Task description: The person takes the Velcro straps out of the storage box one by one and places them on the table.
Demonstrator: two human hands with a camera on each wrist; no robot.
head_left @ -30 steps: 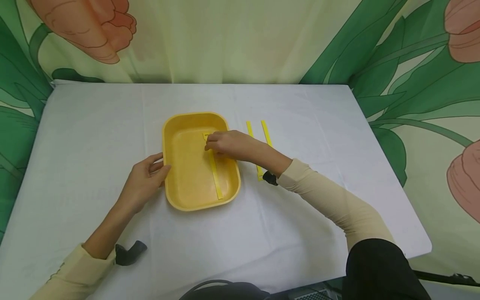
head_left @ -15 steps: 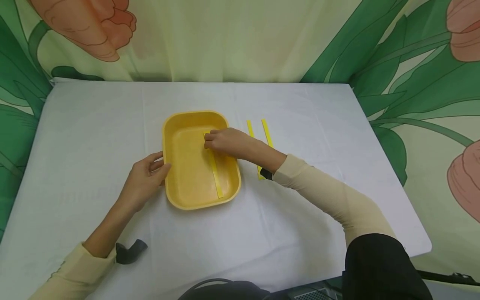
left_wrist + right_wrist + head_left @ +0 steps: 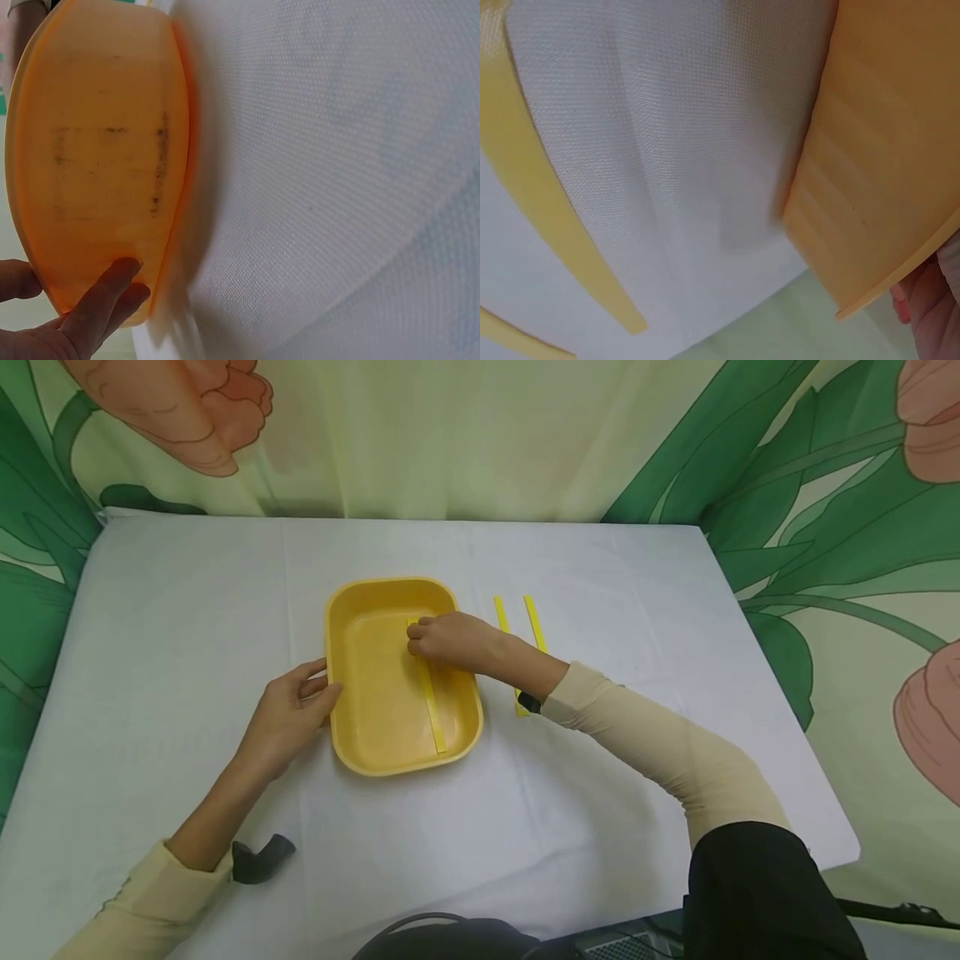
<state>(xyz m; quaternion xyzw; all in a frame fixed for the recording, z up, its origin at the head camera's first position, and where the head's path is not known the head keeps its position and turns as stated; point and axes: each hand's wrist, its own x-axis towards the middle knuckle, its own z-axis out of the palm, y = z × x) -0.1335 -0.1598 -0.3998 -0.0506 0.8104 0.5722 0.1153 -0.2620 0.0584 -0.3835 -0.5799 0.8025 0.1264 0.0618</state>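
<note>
A yellow plastic tray (image 3: 371, 710) with rounded corners rests on the table. My left hand (image 3: 288, 714) holds its left side, thumb at the rim; the left wrist view shows fingers (image 3: 105, 304) against the outer wall. Inside the tray a thin yellow strip (image 3: 432, 714) lies lengthwise. Over the right rim reaches my right hand (image 3: 453, 642), its curled fingers pinching at the strip's far end. The fingertips cover most of that end. In the right wrist view, the right hand (image 3: 930, 307) is mostly hidden behind the tray wall (image 3: 885, 150).
Two more yellow strips lie right of the tray: a left one (image 3: 501, 614) and a right one (image 3: 535, 625), both partly under the right forearm. A white cloth (image 3: 600, 827) covers the table. Behind it hangs a flower-patterned curtain (image 3: 450, 435).
My right hand has shifted slightly, its fingers drawing closer together at the strip's far end. The left hand and the tray hold their place; the head view tilts a little.
</note>
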